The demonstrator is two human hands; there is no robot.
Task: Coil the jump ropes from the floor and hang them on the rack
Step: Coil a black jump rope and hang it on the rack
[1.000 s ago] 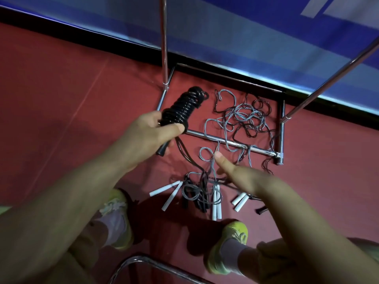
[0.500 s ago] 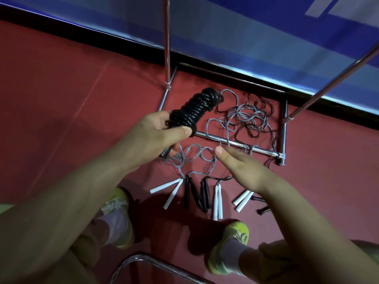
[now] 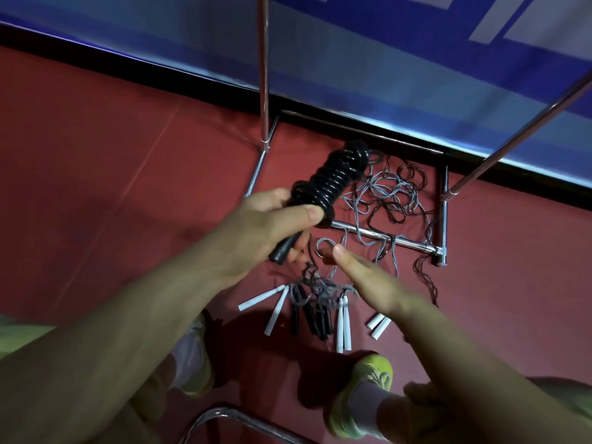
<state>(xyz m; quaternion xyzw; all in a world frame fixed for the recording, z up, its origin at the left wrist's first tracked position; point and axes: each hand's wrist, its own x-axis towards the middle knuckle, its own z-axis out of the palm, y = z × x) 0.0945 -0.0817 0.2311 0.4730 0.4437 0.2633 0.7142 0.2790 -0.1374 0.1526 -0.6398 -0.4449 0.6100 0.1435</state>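
My left hand [image 3: 272, 225] grips a black jump rope [image 3: 336, 177] wound into a tight coil, its black handle [image 3: 282, 251] sticking out below my fist. A black strand hangs from that hand toward the floor. Just right of it, my right hand [image 3: 362, 280] hovers with the thumb stretched toward the handle; its fingers are hidden underneath. Loose grey and dark ropes [image 3: 384, 193] lie tangled on the red floor across the chrome rack's base bar [image 3: 384, 238]. White handles [image 3: 261, 301] and black handles [image 3: 307, 315] lie in a row below my hands.
The rack's upright pole [image 3: 264, 75] rises behind the coil, and a second pole [image 3: 512, 139] slants up at the right. A blue padded wall [image 3: 384, 75] stands behind. My yellow-green shoes [image 3: 371, 373] stand near the handles. A curved chrome tube [image 3: 224, 415] sits at the bottom edge.
My left hand has lifted the black coil up and to the right. My right hand has moved left, closer to the handle. The rope heap by the handles has shifted.
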